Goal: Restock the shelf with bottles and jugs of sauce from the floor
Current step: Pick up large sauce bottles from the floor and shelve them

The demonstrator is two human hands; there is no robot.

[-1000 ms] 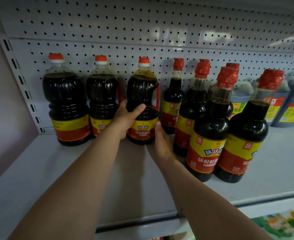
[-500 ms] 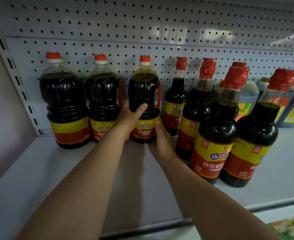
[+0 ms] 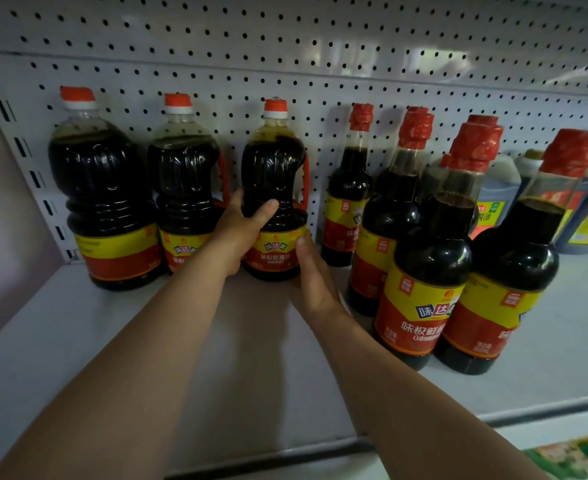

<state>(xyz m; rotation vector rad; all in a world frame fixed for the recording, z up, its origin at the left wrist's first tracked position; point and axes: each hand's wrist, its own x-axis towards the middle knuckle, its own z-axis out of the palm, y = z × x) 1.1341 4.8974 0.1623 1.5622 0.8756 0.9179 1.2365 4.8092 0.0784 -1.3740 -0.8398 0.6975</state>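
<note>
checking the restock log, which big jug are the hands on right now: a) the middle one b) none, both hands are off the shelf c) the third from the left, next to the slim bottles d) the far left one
c: the left hand grips the waist of the third jug and the right hand presses its label side, right beside the slim bottles.

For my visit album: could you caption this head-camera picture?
Both hands, left and right, steady a handled jug of dark sauce at the back of a white shelf.

Glossy clear plastic jug (image 3: 274,188), matt white perforated metal back panel (image 3: 320,64), smooth matt shelf (image 3: 112,341), shiny red cap wraps (image 3: 476,143)
</note>
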